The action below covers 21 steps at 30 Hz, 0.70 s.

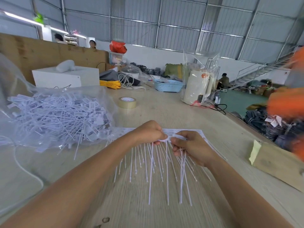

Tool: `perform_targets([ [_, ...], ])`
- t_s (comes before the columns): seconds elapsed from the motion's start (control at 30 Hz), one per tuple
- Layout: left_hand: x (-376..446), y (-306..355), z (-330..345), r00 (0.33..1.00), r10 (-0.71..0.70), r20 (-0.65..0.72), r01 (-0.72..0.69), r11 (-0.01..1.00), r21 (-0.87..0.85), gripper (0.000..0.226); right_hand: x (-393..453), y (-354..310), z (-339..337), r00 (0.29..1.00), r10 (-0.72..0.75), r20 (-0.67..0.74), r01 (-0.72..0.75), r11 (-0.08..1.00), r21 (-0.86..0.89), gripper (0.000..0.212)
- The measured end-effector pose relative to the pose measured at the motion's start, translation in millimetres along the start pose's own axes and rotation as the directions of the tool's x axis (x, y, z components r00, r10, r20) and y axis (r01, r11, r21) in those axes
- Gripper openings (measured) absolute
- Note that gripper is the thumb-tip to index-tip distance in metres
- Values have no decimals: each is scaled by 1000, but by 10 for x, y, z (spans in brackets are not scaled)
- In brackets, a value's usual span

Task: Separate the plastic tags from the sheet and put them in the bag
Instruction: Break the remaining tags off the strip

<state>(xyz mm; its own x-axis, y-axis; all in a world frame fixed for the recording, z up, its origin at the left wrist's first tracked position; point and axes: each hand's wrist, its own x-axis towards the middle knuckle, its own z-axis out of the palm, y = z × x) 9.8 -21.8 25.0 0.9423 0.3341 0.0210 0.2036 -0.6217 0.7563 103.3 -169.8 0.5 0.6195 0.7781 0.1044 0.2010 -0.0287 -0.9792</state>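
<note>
Right hand (190,148) pinching thin white tags (182,163), left hand (149,134) gripping flat sheet (189,131)

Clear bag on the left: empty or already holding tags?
Holding tags. The clear bag lies on the table with a heap of loose white tags showing through it.

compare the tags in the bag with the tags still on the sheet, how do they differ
The tags in the bag lie loose in a tangled pile, pointing every way; the tags on the sheet hang joined in a row, tails fanned toward the person. The bagged ones are untouched; both hands grip the sheet ones. Both are white with thin tails.
</note>
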Motion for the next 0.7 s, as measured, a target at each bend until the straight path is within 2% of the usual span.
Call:
perform_targets([
  [0.2,-5,30,14,999,-35,-9,35,998,-43,34,-5,-10,84,994,-70,-84,63,994,-87,3],
  [0.5,32,20,-26,992,-119,51,129,938,-320,41,-22,-43,105,959,-252,-127,219,949,-227,14],
  [0.6,45,18,-39,977,-165,134,206,890,-408,37,-10,-48,102,955,-272,-120,237,941,-241,16],
  [0.7,13,44,-76,927,-194,320,336,809,-482,35,24,-10,29,929,-338,-153,256,882,-395,14],
])
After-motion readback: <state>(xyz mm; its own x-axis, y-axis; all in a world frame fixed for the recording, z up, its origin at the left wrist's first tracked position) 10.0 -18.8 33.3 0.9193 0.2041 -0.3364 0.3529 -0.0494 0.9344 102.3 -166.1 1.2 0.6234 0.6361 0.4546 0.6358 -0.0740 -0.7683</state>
